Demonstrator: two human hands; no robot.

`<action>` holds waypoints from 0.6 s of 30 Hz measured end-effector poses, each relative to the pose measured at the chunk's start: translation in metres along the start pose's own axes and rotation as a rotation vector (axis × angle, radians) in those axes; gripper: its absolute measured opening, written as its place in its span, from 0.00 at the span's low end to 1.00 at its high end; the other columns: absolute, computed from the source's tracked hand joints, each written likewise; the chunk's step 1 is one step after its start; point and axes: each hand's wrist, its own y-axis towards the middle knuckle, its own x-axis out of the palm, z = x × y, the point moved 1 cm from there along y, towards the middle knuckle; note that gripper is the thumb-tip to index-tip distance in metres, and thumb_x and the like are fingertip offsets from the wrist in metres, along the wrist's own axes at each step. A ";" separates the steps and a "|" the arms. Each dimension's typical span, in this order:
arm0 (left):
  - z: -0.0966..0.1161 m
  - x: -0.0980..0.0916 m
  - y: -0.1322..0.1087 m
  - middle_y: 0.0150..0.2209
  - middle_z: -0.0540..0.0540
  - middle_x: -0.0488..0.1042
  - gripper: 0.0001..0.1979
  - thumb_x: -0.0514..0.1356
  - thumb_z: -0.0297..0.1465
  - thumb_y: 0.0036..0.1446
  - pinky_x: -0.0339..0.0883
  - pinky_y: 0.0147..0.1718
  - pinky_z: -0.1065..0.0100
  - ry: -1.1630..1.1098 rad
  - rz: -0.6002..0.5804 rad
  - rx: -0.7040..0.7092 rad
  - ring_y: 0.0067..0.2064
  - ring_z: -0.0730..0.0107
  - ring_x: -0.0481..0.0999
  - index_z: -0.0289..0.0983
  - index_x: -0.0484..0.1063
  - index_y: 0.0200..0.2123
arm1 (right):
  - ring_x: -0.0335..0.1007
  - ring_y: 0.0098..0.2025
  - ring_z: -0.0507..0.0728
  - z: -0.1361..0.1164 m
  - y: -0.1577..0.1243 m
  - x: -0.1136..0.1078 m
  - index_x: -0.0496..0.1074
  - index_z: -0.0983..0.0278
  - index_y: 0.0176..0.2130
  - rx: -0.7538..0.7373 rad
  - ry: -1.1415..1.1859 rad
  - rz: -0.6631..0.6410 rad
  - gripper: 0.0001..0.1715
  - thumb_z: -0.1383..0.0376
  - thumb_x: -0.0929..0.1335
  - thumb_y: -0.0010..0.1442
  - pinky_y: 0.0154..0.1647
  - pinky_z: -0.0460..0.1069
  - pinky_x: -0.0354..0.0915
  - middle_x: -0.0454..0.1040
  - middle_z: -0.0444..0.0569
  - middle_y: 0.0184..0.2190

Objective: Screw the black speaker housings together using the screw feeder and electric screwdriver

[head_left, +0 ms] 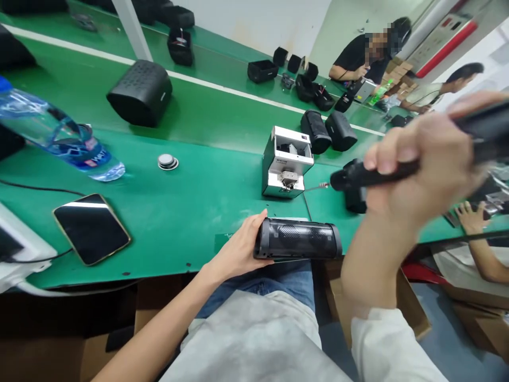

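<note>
At the table's near edge, my left hand [246, 241] grips the left end of a black speaker housing [299, 239] with a perforated front, lying on its side. My right hand [417, 159], raised at the right and partly blurred, is wrapped round a black electric screwdriver [358, 174]. Its thin bit points left, close to the lower right of a small black-and-white screw feeder [280, 159]. I cannot make out whether a screw sits on the bit. The feeder stands just beyond the speaker housing.
A phone [92, 228], a water bottle [63, 132] and a small round metal part [167, 162] lie to the left. Black speaker shells [141, 93] stand along the green table [207, 175]. Co-workers [358, 58] sit on the right. Cardboard boxes [413, 307] are below.
</note>
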 end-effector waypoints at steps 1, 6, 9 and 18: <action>0.000 0.000 0.000 0.80 0.27 0.58 0.77 0.83 0.31 0.55 0.69 0.73 0.29 0.003 0.001 -0.004 0.79 0.28 0.65 0.52 0.26 0.86 | 0.54 0.18 0.54 0.014 0.008 0.004 0.73 0.49 0.36 -0.034 0.022 0.044 0.17 0.60 0.82 0.63 0.17 0.55 0.56 0.57 0.35 0.20; -0.003 0.002 -0.001 0.78 0.27 0.60 0.78 0.83 0.31 0.54 0.71 0.72 0.27 0.002 -0.005 -0.041 0.78 0.28 0.67 0.53 0.26 0.85 | 0.55 0.19 0.53 0.075 0.023 0.019 0.70 0.46 0.35 0.006 -0.080 -0.078 0.25 0.41 0.82 0.64 0.22 0.57 0.62 0.62 0.34 0.19; -0.003 0.002 -0.002 0.78 0.28 0.60 0.77 0.83 0.33 0.55 0.71 0.71 0.28 -0.006 -0.011 -0.053 0.78 0.29 0.67 0.54 0.26 0.85 | 0.54 0.25 0.54 0.094 0.024 0.018 0.68 0.45 0.38 0.083 -0.158 -0.108 0.33 0.27 0.78 0.60 0.28 0.57 0.65 0.65 0.36 0.23; -0.003 0.000 0.001 0.79 0.26 0.59 0.76 0.82 0.34 0.57 0.71 0.72 0.30 0.011 -0.001 -0.004 0.78 0.30 0.67 0.51 0.25 0.86 | 0.48 0.24 0.54 0.098 0.023 0.009 0.66 0.47 0.39 0.133 -0.133 -0.177 0.36 0.25 0.77 0.59 0.25 0.55 0.63 0.60 0.34 0.21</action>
